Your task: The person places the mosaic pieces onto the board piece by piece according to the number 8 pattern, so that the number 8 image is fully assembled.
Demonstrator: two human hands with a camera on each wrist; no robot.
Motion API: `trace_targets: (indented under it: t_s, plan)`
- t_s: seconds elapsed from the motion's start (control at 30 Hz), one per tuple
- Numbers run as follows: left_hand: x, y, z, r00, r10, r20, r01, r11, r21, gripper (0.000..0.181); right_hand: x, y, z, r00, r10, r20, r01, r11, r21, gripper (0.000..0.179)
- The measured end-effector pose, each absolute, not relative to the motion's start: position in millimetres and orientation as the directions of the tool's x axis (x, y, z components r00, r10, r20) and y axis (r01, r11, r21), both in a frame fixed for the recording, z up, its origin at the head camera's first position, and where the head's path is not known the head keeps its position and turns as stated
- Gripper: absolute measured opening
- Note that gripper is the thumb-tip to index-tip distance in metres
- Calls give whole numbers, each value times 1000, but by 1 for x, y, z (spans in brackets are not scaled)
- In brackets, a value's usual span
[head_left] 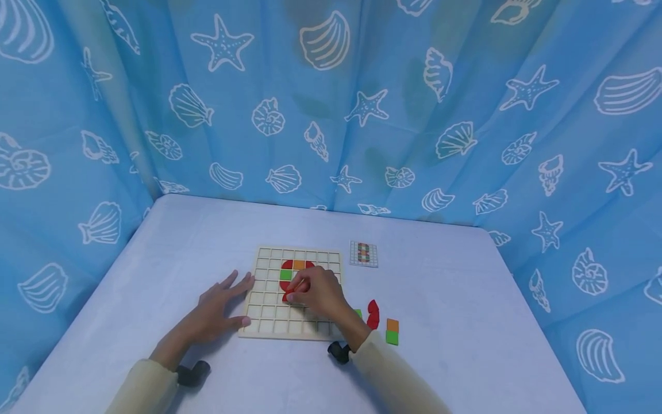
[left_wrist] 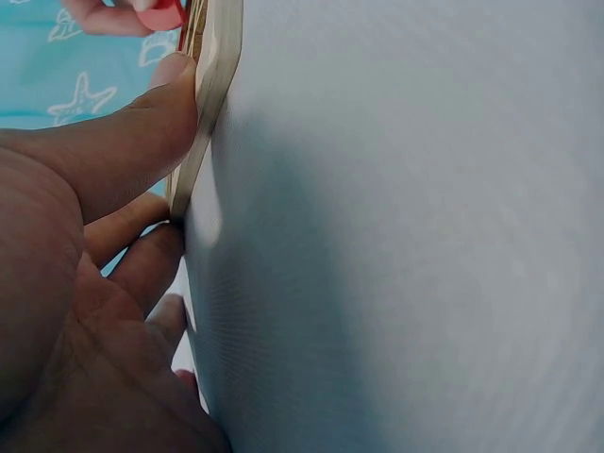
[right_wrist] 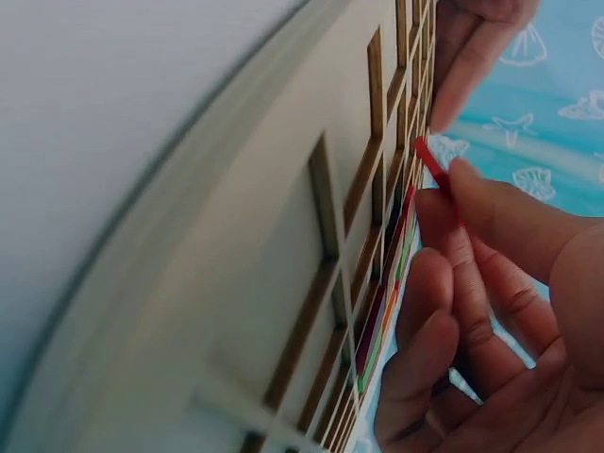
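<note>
A pale wooden grid board [head_left: 269, 313] lies on the white table, with red, orange and green tiles [head_left: 286, 274] set in its upper cells. My left hand [head_left: 222, 307] lies flat at the board's left edge [left_wrist: 212, 85], fingers straight, thumb [left_wrist: 142, 118] pressed against the rim. My right hand [head_left: 315, 290] hovers over the board's middle and pinches a thin red tile [right_wrist: 432, 162] between thumb and forefinger just above the grid cells [right_wrist: 330, 245].
Loose tiles lie right of the board: a red piece [head_left: 373, 314], an orange one [head_left: 392, 325] and a green one [head_left: 392, 337]. A small pattern card [head_left: 364, 253] sits beyond the board. Blue seashell curtains [head_left: 465, 115] enclose the table on three sides.
</note>
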State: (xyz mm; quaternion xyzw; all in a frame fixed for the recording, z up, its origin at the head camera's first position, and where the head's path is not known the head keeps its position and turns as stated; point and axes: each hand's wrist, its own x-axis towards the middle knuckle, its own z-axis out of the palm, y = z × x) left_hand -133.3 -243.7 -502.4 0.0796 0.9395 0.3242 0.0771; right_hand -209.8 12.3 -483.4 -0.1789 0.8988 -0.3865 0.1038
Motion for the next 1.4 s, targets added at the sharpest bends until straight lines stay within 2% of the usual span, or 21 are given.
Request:
trace_targets:
  t_s: [0.2, 0.53, 0.8, 1.03, 1.4]
  plan:
    - [-134, -244, -503, -976, 198, -96, 96, 775, 625, 96, -210, 1, -484, -918, -389, -70, -251, 711, -657, 15]
    - [-135, -244, -503, -976, 191, -105, 84, 775, 626, 97, -209, -3, -482, -918, -389, -77, -258, 734, -629, 18]
    - [-135, -243, -504, -977, 192, -90, 96, 779, 620, 96, -205, 5, -481, -917, -383, -115, -201, 689, -696, 23]
    - [-133, -244, -507, -979, 194, -67, 113, 782, 613, 96, -202, 24, -478, -909, -406, -93, -192, 606, -772, 17]
    - [-133, -244, -503, -976, 204, -75, 113, 769, 629, 95, -199, 71, -475, -941, -329, -82, -138, 593, -793, 17]
